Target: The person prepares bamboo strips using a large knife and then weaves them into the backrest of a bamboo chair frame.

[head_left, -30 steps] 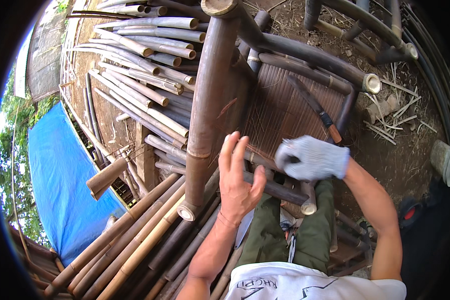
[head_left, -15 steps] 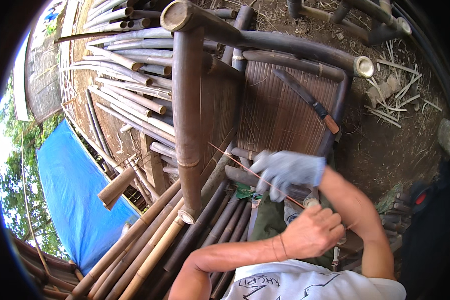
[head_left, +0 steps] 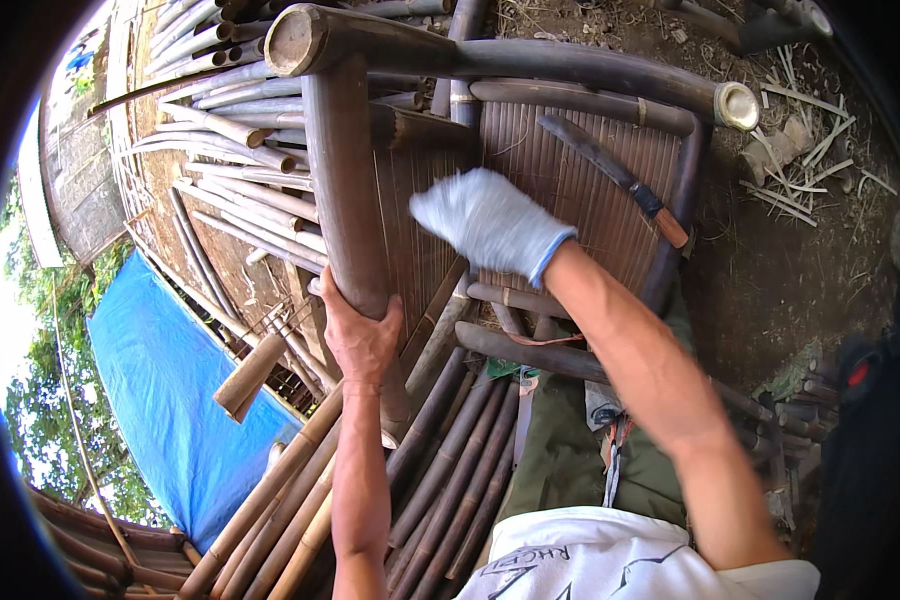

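A dark bamboo chair lies tipped in front of me, its slatted seat panel [head_left: 580, 190] facing up. My bare left hand [head_left: 360, 335] is wrapped round the thick bamboo post [head_left: 342, 190] at its left side. My right hand [head_left: 495, 225], in a grey-white glove, is over the slats between the two panels. It is blurred, its fingers look bunched together, and anything in them is hidden. A thin reddish cord [head_left: 540, 343] curves along the lower bamboo rail. On the seat panel rests a long-bladed knife [head_left: 620, 182] with a wooden handle.
Bamboo poles [head_left: 260, 165] are stacked at the far left, with more poles [head_left: 460, 470] beside my legs. A blue tarp [head_left: 175, 390] hangs at the left. Pale bamboo strips [head_left: 810, 150] litter the dirt ground at the far right.
My left hand has left the reddish cord and moved up and left onto the post. The gloved right hand has moved up and left over the slats. The cord no longer stretches tight.
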A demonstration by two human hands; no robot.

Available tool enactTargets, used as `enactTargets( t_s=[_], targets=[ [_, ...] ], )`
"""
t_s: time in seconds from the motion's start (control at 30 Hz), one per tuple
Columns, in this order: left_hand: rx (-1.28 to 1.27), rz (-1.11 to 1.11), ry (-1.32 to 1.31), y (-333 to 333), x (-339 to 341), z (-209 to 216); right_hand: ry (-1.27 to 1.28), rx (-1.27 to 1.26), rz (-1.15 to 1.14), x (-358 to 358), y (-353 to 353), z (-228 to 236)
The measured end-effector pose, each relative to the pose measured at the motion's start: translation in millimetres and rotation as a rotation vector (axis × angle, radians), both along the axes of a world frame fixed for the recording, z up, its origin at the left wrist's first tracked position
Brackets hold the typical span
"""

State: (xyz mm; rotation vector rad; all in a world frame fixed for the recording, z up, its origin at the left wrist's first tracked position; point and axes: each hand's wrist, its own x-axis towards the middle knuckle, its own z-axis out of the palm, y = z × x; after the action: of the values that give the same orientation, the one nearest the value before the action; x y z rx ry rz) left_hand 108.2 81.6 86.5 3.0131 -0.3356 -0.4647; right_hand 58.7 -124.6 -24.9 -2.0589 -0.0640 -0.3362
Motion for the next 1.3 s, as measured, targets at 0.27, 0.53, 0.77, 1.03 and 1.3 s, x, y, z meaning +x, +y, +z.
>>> enactTargets(
  t_s=[0.27, 0.53, 0.77, 1.03, 1.3],
  targets=[
    [-0.038, -0.100, -0.064, 18.7, 5.1, -13.1, 0.115, -0.046, 0.264, -58.5, 79.5, 14.2],
    [-0.045, -0.124, -0.095, 16.7, 3.5, -12.5, 0.299, -0.233, 0.464, 58.1, -33.7, 18.8],
    [-0.055, -0.100, -0.078, 17.8, 5.4, -11.0, 0.273, 0.197, -0.056, -91.6, 115.9, 18.2],
    [0.064, -0.372, -0.270, 16.6, -1.8, -9.0, 0.183, 0.472, -0.390, -112.6, 49.0, 19.2],
    [-0.371, -0.974, 0.263, -206.2, -154.0, 26.1, 0.191, 1.587, -0.556, -278.3, -124.9, 58.8]
  ],
)
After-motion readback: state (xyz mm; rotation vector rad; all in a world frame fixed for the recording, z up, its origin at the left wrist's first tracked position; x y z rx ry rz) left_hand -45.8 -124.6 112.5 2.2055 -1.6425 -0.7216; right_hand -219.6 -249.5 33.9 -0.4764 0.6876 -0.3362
